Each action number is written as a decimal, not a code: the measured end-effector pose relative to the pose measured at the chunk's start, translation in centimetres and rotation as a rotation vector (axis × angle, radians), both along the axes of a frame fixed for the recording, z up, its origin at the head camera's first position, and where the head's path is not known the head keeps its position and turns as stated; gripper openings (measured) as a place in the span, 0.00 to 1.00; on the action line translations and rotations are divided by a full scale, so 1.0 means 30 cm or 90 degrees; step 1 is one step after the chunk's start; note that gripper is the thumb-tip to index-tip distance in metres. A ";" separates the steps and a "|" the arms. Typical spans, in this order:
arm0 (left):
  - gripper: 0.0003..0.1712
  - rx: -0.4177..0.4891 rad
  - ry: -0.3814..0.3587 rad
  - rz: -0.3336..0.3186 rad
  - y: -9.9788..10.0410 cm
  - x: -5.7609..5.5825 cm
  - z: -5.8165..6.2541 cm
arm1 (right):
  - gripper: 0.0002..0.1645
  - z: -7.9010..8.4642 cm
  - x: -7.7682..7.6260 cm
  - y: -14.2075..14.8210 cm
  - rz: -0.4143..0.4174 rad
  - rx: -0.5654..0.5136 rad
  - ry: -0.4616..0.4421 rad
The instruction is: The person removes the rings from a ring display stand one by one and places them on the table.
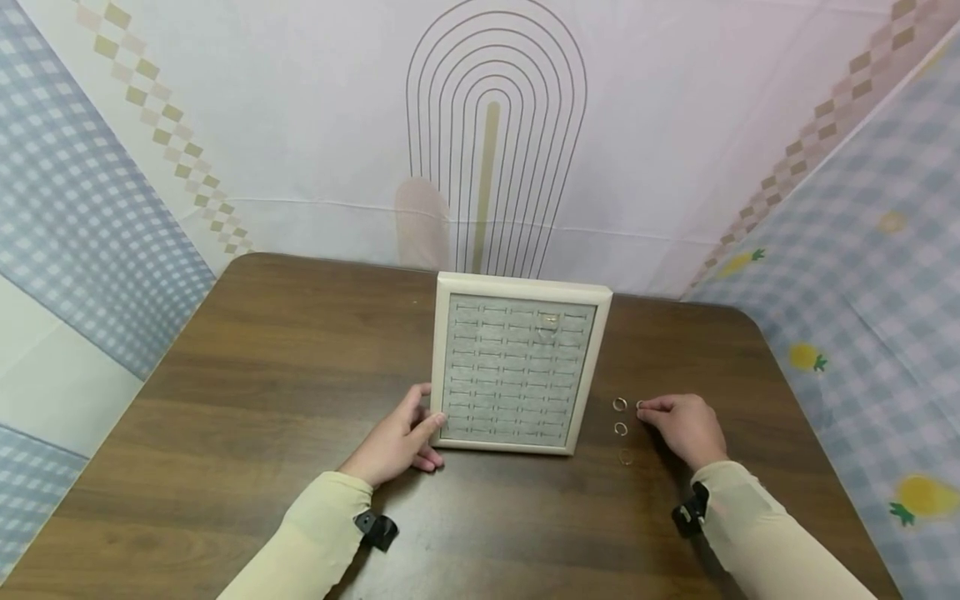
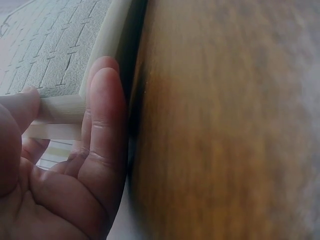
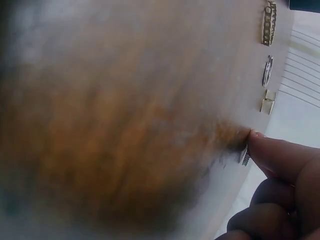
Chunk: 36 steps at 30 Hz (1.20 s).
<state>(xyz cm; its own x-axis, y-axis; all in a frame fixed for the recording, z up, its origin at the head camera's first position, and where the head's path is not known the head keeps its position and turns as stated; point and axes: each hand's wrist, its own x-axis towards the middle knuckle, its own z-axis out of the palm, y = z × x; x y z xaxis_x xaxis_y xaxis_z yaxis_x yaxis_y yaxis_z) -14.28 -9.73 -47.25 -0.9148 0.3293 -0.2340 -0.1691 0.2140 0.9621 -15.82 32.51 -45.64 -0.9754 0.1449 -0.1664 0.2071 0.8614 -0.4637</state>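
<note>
A ring display board (image 1: 517,371) with a cream frame and grey slotted padding leans back on the table. One ring (image 1: 551,321) with a small tag sits in a slot near its top right. My left hand (image 1: 397,437) grips the frame's lower left edge, thumb on the front and fingers along the side and behind. To the right of the board, my right hand (image 1: 686,425) pinches a ring (image 3: 244,156) between thumb and fingertip, close over the table. Beside it lie a chain-link ring (image 3: 269,24), a thin ring (image 3: 268,71) and a wider gold-toned ring (image 3: 268,102).
The brown wooden table (image 1: 247,400) has rounded far corners. A white patterned cloth (image 1: 315,125) hangs behind it, with blue checked cloth (image 1: 885,275) at the sides. Each wrist wears a black camera strap (image 1: 377,529) over a cream sleeve.
</note>
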 end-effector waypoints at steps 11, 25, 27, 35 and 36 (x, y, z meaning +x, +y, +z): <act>0.29 -0.004 0.004 -0.002 -0.001 0.002 0.001 | 0.16 0.002 0.025 -0.012 -0.007 -0.018 0.045; 0.29 -0.008 0.006 0.002 -0.001 0.004 -0.001 | 0.21 0.078 0.049 -0.099 -0.007 -0.056 0.191; 0.29 -0.008 0.007 0.002 -0.001 0.005 0.000 | 0.20 0.090 0.051 -0.116 -0.005 -0.051 0.213; 0.29 -0.011 0.008 0.004 0.000 0.006 0.002 | 0.11 0.150 0.051 -0.198 0.018 -0.078 0.287; 0.29 -0.012 0.008 0.004 0.000 0.005 0.003 | 0.11 0.157 0.052 -0.208 0.020 -0.082 0.292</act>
<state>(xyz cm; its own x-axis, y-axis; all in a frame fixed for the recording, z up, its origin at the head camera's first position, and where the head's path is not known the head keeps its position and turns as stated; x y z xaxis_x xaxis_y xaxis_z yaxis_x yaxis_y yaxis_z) -14.12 -9.72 -47.17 -0.9198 0.3190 -0.2284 -0.1585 0.2305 0.9601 -14.26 26.27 -40.92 -0.9559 0.1209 0.2678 -0.0690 0.7936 -0.6046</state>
